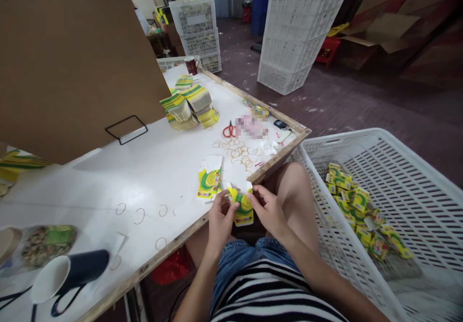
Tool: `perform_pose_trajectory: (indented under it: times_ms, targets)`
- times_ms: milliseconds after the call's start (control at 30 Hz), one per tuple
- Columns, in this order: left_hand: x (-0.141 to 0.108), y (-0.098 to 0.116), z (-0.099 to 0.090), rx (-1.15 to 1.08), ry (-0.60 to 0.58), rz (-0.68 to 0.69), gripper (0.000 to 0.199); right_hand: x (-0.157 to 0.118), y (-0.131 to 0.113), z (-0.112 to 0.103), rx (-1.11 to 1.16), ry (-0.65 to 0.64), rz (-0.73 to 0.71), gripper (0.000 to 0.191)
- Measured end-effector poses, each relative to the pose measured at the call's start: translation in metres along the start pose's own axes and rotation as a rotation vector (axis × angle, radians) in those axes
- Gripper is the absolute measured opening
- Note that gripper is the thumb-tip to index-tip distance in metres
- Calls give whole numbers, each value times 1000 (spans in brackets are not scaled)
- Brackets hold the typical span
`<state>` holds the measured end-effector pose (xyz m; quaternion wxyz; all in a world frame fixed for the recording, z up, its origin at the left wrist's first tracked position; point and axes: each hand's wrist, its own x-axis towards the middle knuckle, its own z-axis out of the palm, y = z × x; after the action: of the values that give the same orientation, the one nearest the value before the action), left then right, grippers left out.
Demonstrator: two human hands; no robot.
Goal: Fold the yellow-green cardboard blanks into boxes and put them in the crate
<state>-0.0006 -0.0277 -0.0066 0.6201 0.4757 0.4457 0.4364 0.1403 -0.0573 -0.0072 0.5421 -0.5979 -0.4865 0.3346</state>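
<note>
Between my hands, just past the table's near edge, is a small yellow and green cardboard box [243,206] with its top flaps standing up. My left hand [221,216] pinches its left side, thumb on the front. On the right side, the fingers of my right hand [266,208] close around the upper edge. A few flat yellow and green cartons [209,182] lie on the table just beyond my left hand. Loose rubber bands [240,152] are spread behind them, near red-handled scissors [229,130].
Bundled carton stacks [186,105] sit further back on the white table [152,182]. At right, a white plastic crate [415,167] holds several small yellow boxes [358,201]. A dark blue mug [87,266] lies on its side at lower left. A large brown cardboard sheet [72,61] blocks the left.
</note>
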Motion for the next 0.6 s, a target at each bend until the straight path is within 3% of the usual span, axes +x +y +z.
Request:
perform_pose_trajectory:
  times_ms: [100, 233, 433, 533, 600]
  targets:
    - [-6, 3, 0, -33, -82, -15, 56, 1, 3, -4, 111, 27, -16, 29]
    - [-12, 10, -7, -76, -188, -5, 69, 2, -1, -14, 144, -104, -111, 30]
    - [-13, 13, -18, -91, -358, -63, 43, 7, -10, -26, 67, -332, -79, 17]
    - [-14, 10, -17, -120, -367, -87, 39, 8, -10, -25, 14, -311, -135, 22]
    - [-14, 8, -15, -138, -345, -82, 47, 9, -7, -21, 38, -247, -158, 18]
